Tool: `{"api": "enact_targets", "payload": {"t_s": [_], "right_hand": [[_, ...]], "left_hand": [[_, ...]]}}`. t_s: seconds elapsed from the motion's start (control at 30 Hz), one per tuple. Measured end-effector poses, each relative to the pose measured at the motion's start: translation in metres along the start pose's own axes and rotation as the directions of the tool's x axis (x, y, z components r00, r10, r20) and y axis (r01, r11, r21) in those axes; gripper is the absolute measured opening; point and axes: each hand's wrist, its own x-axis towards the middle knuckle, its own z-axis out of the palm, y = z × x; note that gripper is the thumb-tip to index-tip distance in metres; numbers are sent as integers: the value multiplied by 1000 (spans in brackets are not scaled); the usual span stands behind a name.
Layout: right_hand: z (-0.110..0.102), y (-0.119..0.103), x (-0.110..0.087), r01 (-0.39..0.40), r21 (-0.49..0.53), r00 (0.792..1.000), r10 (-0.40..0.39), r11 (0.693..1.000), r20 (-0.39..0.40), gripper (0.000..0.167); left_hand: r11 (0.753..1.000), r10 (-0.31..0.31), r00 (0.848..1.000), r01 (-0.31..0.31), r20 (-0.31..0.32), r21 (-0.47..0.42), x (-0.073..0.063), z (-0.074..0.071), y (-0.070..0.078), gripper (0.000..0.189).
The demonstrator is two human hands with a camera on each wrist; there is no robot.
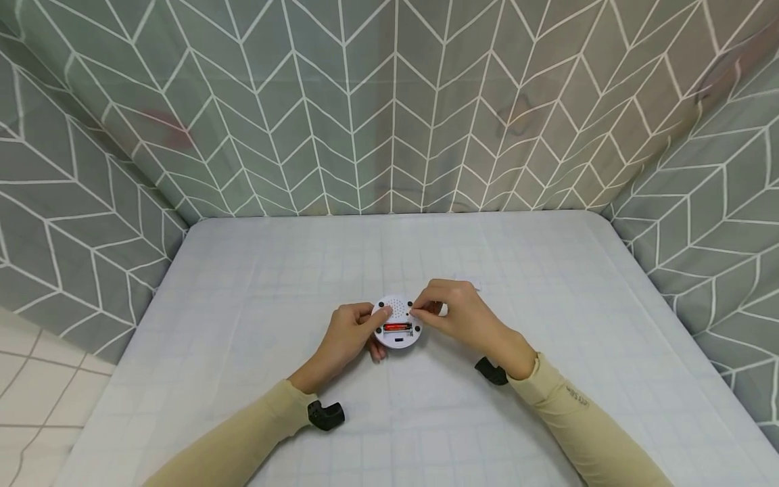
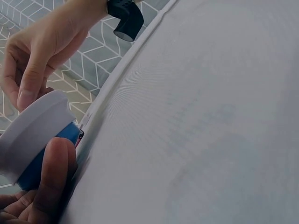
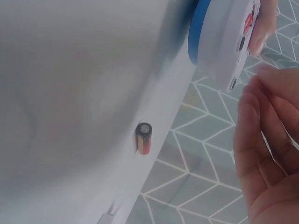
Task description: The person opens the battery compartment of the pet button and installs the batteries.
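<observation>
A round white device with speaker holes shows its underside in the head view; one red battery sits in its uncovered compartment. My left hand grips the device from the left, thumb over its face. In the left wrist view, the device has a blue band, with my left fingers below it. My right hand is at the right edge of the device, thumb and finger tips together. Whether something small is between these tips is hidden. In the right wrist view, my right hand has curled fingers beside the rim.
A loose battery, dark and orange, is on the white-covered table. A small pale piece lies farther along the cloth, its kind unclear. Patterned grey curtains hang behind and beside the table.
</observation>
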Motion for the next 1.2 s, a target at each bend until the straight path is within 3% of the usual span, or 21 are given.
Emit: {"api": "enact_targets", "payload": {"t_s": [0.47,0.83,1.03,1.2], "right_hand": [[-7,13,2,-57,-113,995,46,992,-92,7],[-9,17,1,-150,-131,987,140,980,-79,2],[-8,22,-1,-221,-166,975,221,961,-17,27],[-5,26,-2,-221,-196,973,230,955,26,38]], "left_hand": [[1000,-12,1000,12,-6,3,0,0,4,41],[1000,-14,1000,14,-9,2,-1,0,4,40],[1000,-19,1000,19,-3,2,0,1,5,40],[1000,-11,1000,11,-2,5,0,1,4,38]]}}
